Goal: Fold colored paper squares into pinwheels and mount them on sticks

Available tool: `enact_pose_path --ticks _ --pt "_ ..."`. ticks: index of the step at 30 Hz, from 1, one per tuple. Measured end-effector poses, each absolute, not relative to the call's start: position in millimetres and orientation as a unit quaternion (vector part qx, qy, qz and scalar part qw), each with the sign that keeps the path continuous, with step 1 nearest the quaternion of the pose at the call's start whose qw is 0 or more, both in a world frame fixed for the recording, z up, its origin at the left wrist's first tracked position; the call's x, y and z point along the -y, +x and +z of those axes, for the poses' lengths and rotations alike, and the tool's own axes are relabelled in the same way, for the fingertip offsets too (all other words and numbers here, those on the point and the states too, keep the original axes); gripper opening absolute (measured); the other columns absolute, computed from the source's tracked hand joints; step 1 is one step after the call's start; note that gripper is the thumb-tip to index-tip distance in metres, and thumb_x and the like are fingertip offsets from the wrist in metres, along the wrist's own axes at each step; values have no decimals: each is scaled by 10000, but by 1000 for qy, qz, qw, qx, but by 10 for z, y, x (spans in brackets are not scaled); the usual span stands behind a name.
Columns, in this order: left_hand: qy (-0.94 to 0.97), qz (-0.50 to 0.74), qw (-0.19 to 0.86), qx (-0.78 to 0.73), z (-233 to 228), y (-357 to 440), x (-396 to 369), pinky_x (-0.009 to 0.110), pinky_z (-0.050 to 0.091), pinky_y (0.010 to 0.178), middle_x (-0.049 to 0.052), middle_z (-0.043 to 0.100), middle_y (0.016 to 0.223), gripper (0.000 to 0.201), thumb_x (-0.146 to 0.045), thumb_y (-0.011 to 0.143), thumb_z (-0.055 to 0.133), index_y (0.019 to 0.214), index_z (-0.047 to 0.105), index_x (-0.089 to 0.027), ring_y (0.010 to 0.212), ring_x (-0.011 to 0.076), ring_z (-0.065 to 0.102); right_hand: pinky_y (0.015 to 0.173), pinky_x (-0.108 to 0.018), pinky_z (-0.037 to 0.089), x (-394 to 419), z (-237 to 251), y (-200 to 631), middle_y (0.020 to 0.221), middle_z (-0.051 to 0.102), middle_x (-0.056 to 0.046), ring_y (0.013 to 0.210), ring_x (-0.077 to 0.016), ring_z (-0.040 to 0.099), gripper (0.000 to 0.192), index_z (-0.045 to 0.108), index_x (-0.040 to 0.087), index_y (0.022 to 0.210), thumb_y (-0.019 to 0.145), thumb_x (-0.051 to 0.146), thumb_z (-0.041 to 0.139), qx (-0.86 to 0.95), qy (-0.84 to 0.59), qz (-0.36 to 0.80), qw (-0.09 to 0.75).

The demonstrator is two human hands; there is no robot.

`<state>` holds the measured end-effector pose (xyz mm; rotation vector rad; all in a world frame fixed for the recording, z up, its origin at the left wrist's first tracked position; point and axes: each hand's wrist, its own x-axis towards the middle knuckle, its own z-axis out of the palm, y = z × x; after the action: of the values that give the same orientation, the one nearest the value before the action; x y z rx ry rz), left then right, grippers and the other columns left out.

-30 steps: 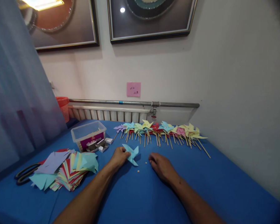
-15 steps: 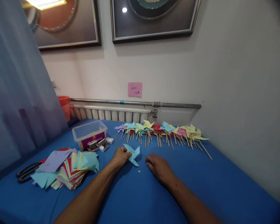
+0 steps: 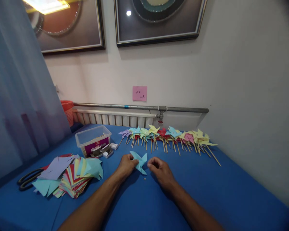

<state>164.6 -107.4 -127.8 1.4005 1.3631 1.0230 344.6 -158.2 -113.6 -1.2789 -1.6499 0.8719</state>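
Observation:
A light blue paper pinwheel [image 3: 140, 163] without a stick is pinched at its left side between the thumb and fingers of my left hand [image 3: 127, 165]. Just right of it, my right hand [image 3: 161, 171] has its thumb and fingertips pressed together, apart from the paper; anything between them is too small to make out. A tiny shiny thumbtack-like piece [image 3: 144, 178] lies on the blue cloth below the pinwheel. Small open boxes [image 3: 107, 151] with metal bits stand beyond my left hand.
A clear plastic tub [image 3: 93, 139] holds thin sticks. Coloured paper sheets [image 3: 73, 175] and black-handled scissors [image 3: 30, 178] lie at the left on the blue table [image 3: 207, 195]. Several finished pinwheels [image 3: 173, 132] on sticks line the back, before a radiator [image 3: 110, 118] and pipe.
My right hand has risen slightly and moved left towards the pinwheel, its fingertips coming into a pinch. The pinwheel in my left hand has shifted slightly right.

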Motion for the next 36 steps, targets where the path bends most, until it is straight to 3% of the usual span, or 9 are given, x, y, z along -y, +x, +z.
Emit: enact_pose_path --ticks 6,11,15,17,36 --pt "545 439 479 -530 -1281 1771 1171 218 286 455 -58 476 482 195 -246 697 672 594 519 -181 436 81 403 640 -286 394 1545 -1260 3280 684 538 17 663 -161 491 220 610 206 744 767 424 628 582 -491 412 500" --pt "553 464 513 -465 -1264 1784 1204 216 302 480 -37 534 534 198 -329 671 682 647 596 -153 469 84 431 815 -329 431 1512 -1313 3320 965 657 -71 986 -257 573 234 678 210 688 714 441 699 567 -500 351 553" --pt "564 469 507 -452 -1294 1796 1209 215 278 472 -41 514 521 235 -357 670 690 622 580 -156 472 80 412 635 -282 383 1530 -1325 3282 667 559 19 662 -167 499 258 646 213 714 727 466 698 544 -483 416 546" --pt "561 471 512 -449 -1296 1810 1218 215 291 474 -43 513 521 229 -353 675 693 629 584 -157 475 81 414 601 -271 362 1544 -1315 3253 622 519 46 603 -141 444 257 631 209 713 730 456 697 540 -476 425 549" --pt "539 469 573 -401 -1231 1831 1247 216 272 485 -29 543 539 256 -366 627 736 651 630 -134 486 81 410 612 -270 381 1526 -1285 3277 648 536 26 620 -140 451 285 598 202 645 725 463 678 557 -476 412 542"
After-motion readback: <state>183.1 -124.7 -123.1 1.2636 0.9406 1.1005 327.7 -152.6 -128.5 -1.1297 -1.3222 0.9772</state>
